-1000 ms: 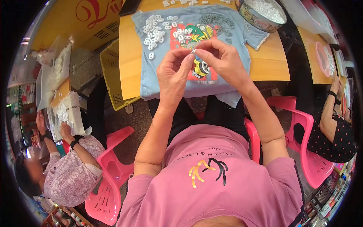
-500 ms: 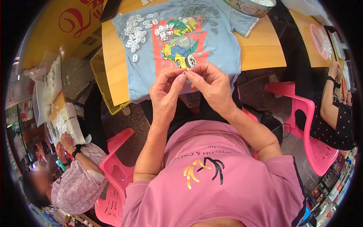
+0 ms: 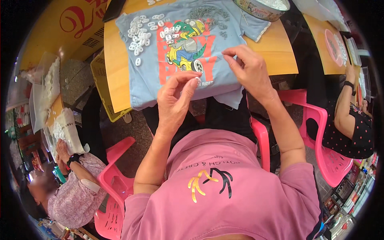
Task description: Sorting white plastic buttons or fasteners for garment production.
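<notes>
My left hand (image 3: 176, 98) is raised over the near edge of a blue printed T-shirt (image 3: 148, 86) spread on the table. Between its thumb and index finger is a small white plastic piece (image 3: 198, 80), partly covered by the fingertips. To the right, my right hand (image 3: 252, 74) hovers above the shirt with thumb and index finger slightly apart and nothing visible between them. Several white oval slotted plastic pieces (image 3: 139, 36) lie scattered on the shirt's far left. A loose heap of small dark metal pieces (image 3: 210, 15) rests on its far middle.
A round tin (image 3: 260, 11) of white pieces stands at the table's far right. A dark flat object (image 3: 114, 10) lies at the far left. Beside the wooden table (image 3: 116, 86) is a yellow crate (image 3: 102, 86). Co-workers sit on pink chairs (image 3: 326, 136) at both sides.
My hands were together at the fingertips. My right hand has parted from the left and moved right and away from me; the left stays nearly in place, still pinching the white piece.
</notes>
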`<state>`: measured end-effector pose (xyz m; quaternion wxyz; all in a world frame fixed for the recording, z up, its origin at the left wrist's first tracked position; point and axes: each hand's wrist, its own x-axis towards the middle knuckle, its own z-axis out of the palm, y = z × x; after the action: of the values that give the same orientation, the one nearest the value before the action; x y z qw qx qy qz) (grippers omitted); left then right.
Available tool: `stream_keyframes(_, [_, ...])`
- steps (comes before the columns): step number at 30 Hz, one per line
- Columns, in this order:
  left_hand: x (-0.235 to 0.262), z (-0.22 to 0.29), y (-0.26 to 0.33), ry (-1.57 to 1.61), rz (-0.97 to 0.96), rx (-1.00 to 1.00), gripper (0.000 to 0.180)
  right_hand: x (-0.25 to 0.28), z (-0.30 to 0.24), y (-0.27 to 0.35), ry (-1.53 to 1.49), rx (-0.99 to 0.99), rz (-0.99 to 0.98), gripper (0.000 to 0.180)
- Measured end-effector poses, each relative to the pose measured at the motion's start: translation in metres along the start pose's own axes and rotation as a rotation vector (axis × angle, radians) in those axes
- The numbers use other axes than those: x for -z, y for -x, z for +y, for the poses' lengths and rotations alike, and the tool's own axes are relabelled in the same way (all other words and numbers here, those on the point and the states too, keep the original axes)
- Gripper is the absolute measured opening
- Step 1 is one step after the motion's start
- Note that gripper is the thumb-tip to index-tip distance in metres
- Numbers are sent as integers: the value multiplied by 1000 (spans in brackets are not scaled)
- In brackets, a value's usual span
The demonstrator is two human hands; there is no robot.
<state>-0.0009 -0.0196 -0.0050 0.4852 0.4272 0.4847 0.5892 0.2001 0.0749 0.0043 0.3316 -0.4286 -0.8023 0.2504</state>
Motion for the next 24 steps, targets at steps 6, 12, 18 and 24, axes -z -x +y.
stream_keyframes(6, [10,-10,2,-345,-255,-115,9,-3,8,-9,232,202,-34,8])
stream_keyframes(12, [10,-9,0,-357,-249,-150,7,-5,10,-12,308,162,-68,11])
stream_keyframes(18, [11,-9,1,-328,-230,-122,6,1,4,-32,375,112,-207,12])
stream_keyframes(24, [13,-2,2,21,-103,129,13,-1,4,-38,456,163,-312,12])
